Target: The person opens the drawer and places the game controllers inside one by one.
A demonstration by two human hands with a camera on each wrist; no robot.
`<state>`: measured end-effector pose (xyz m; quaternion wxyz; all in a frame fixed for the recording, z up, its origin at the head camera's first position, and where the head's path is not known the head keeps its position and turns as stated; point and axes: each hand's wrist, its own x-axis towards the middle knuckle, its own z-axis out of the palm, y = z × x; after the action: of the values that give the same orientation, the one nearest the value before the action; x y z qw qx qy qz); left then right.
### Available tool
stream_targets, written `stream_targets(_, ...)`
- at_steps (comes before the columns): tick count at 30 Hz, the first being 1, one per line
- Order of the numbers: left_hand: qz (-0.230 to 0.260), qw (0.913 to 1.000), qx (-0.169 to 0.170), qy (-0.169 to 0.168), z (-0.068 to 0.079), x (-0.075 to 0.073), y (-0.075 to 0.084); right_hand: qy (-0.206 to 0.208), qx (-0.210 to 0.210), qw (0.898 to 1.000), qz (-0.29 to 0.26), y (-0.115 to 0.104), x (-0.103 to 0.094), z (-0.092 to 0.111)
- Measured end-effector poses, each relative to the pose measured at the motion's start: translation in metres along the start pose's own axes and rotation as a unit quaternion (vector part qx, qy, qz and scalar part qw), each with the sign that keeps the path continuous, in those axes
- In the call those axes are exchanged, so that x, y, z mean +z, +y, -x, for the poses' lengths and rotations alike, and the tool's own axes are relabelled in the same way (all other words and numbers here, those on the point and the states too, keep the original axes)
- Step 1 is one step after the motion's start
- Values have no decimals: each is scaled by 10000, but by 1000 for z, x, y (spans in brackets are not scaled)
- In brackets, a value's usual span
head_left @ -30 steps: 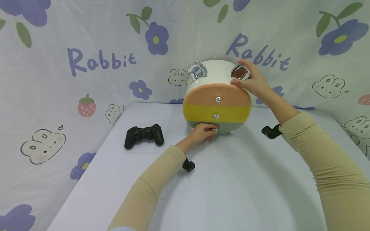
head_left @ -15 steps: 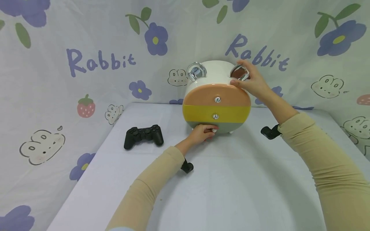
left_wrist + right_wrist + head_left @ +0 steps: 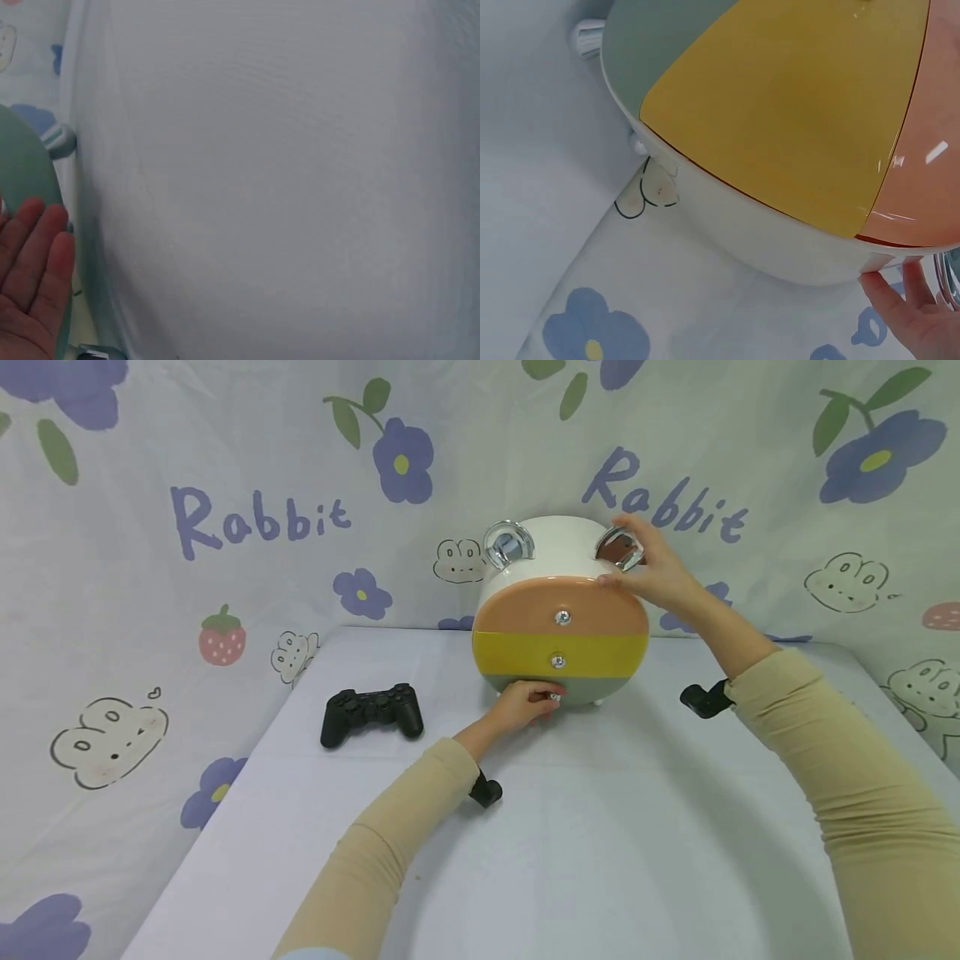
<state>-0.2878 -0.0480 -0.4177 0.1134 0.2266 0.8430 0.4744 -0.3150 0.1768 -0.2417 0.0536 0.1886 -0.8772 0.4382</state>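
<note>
A small rounded cabinet with a white shell stands at the back of the table. Its front has an orange drawer, a yellow drawer and a green drawer, all flush. At the bottom, my left hand pinches the knob of the green drawer. My right hand holds the cabinet at its right chrome ear, thumb at the top front edge. In the right wrist view, the fingertips touch the white shell. The left wrist view catches the green front beside the left fingers.
A black game controller lies on the white table, left of the cabinet. Behind stands a patterned cloth backdrop. Black wrist cameras stick out below both sleeves.
</note>
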Motion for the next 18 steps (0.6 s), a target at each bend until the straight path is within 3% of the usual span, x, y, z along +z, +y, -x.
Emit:
stream_targets(6, -384, 9982, 416, 192, 0, 2, -4, 8, -37, 10000, 44, -1, 1, -1)
stream_targets(18, -549, 9963, 624, 202, 0, 3, -4, 3, 61, 10000, 4, -1, 0, 0)
